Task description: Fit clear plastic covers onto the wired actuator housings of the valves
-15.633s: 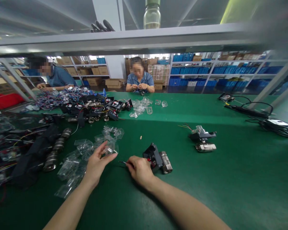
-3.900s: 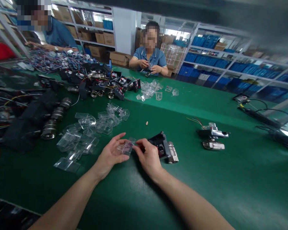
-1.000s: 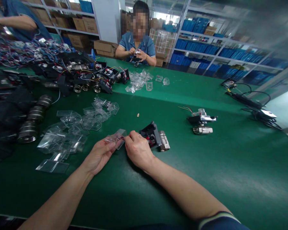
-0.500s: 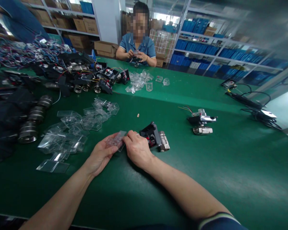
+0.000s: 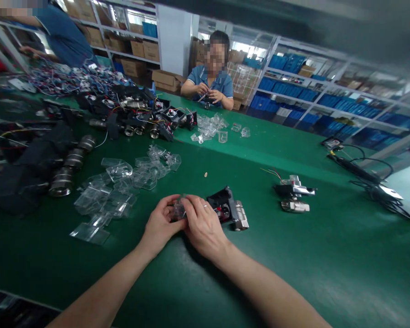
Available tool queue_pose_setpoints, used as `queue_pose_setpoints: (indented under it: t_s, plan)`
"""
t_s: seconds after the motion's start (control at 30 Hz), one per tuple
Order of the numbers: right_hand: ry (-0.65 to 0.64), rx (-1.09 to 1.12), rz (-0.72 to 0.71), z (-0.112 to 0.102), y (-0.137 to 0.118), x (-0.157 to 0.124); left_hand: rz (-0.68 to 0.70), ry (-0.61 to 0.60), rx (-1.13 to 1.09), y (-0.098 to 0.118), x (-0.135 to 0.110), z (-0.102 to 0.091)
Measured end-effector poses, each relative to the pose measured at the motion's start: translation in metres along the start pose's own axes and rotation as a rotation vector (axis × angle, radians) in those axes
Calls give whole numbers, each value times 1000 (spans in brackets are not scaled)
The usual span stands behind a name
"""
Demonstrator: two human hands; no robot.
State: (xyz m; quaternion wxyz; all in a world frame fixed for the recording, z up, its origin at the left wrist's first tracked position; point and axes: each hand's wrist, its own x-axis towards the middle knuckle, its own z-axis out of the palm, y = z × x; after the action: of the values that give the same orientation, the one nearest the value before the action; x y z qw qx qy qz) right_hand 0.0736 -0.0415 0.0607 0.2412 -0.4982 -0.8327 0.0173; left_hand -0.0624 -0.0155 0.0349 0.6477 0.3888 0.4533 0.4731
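Both hands meet at the middle of the green table (image 5: 259,273) around a clear plastic piece (image 5: 178,208). My left hand (image 5: 162,225) grips it from the left, fingers curled round it. From the other side my right hand (image 5: 205,225) closes on the same piece, covering much of it. Just right of the right hand lies a black housing (image 5: 230,205) with red wires inside and a metal valve body (image 5: 241,216) attached. To the left is a loose pile of clear plastic parts (image 5: 119,191).
Black valve units (image 5: 37,168) crowd the left, with a wire heap (image 5: 78,82) behind them. Another valve unit (image 5: 294,193) lies right, near black cables (image 5: 365,182). Across the table a co-worker (image 5: 210,82) handles a small part; another person (image 5: 64,36) stands back left.
My right hand has moved over the clear piece, and both hands are now closed together on it. The camera view has shifted, so the scene sits further right and lower.
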Motion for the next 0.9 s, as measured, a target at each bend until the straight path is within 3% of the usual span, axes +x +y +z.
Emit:
queue_pose_setpoints:
  t_s: [0.17, 0.33, 0.53, 0.73, 0.9]
  plan:
    - [29, 197, 62, -8, 11, -2, 49, -46, -51, 6, -2, -4]
    - [28, 276, 130, -15, 11, -6, -73, -121, 68, 1, 0, -5]
    - [-12, 369, 202, -18, 12, -7, -102, -140, -6, -10, 5, -7]
    - [100, 178, 80, -24, 18, -21, -84, -151, -107, -11, 12, -8]
    - [76, 17, -1, -14, 18, -34, -103, -184, -144, -13, 14, -5]
